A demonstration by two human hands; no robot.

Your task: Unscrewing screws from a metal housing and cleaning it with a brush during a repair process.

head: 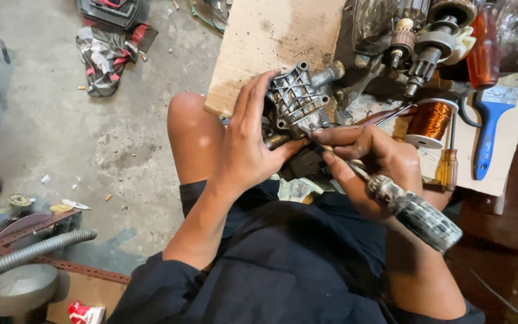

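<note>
i see the left hand (pixel 244 150) wrapped around a grey metal housing (pixel 298 99), fingers up its left side and thumb pressed under it. the housing sits just above the bare knee (pixel 190 129), at the near edge of the wooden board (pixel 265 36). the palm hides the housing's left side, so i cannot tell what is bolted there. the right hand (pixel 373 159) is just right of the housing, fingers curled tight around a screwdriver (pixel 412 213) with a worn, speckled handle. its tip goes in under the housing and i cannot see where it ends. right of the housing stands a spool of copper wire (pixel 430 122), and past that lies a blue paintbrush (pixel 490 123). above and right of the housing is a motor rotor (pixel 427 45), partly cut off by the top edge. far left of the housing, a crumpled rag (pixel 106 57) lies on the concrete floor (pixel 61 132).
</note>
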